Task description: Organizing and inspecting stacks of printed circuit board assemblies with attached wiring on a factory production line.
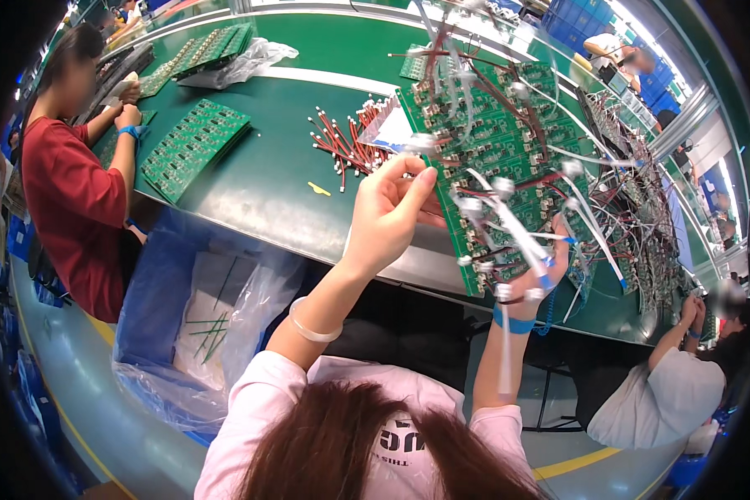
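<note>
A green circuit board panel [475,158] is held up tilted over the near edge of the table. Short cables with white connectors [503,187] hang from it, some red and dark, others pale with blue ends. My left hand [392,208] pinches the panel's left edge between thumb and fingers. At its lower right, my right hand [548,271] grips the panel from beneath; dangling cables partly cover those fingers. A blue wrist strap [512,322] with a coiled cord circles my right wrist.
Loose red-and-black cables [346,143] lie beyond my left hand. Board panels [193,146] are stacked left on the green table [283,200]; wired boards [642,242] crowd the right. A plastic-lined blue bin [154,292] stands below left. Co-workers sit on both sides.
</note>
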The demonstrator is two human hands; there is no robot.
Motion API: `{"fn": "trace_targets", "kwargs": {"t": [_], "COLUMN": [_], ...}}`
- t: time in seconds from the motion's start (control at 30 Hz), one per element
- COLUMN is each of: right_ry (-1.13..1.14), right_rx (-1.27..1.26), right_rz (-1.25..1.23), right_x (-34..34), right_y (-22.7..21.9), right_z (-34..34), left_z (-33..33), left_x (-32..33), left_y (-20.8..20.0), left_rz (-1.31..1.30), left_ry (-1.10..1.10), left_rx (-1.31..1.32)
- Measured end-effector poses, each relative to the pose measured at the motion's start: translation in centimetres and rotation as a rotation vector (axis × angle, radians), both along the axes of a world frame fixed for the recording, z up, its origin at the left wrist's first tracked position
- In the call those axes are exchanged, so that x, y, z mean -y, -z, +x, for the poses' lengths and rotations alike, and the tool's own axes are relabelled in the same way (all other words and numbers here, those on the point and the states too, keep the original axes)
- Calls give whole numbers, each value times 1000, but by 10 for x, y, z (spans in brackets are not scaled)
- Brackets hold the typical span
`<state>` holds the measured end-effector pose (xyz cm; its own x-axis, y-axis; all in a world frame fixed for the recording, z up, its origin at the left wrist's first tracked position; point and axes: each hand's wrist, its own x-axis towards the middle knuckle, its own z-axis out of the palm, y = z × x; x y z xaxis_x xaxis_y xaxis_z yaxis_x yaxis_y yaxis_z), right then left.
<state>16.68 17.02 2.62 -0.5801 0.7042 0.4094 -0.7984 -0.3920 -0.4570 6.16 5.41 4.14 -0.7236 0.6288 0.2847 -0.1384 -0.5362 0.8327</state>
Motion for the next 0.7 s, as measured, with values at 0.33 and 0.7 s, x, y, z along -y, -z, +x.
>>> {"fn": "trace_targets", "kwargs": {"t": [0.33,0.7], "right_ry": [361,1219], "right_rx": [320,592], "right_rz": [-207,851], "right_x": [12,-47], "right_y": [-4,48], "right_z": [-16,6], "left_z": [-17,-52], "left_x": [2,212], "left_y": [22,59], "left_rz": [24,-816], "left_ry": [-209,-969], "left_rx": [-89,-215]}}
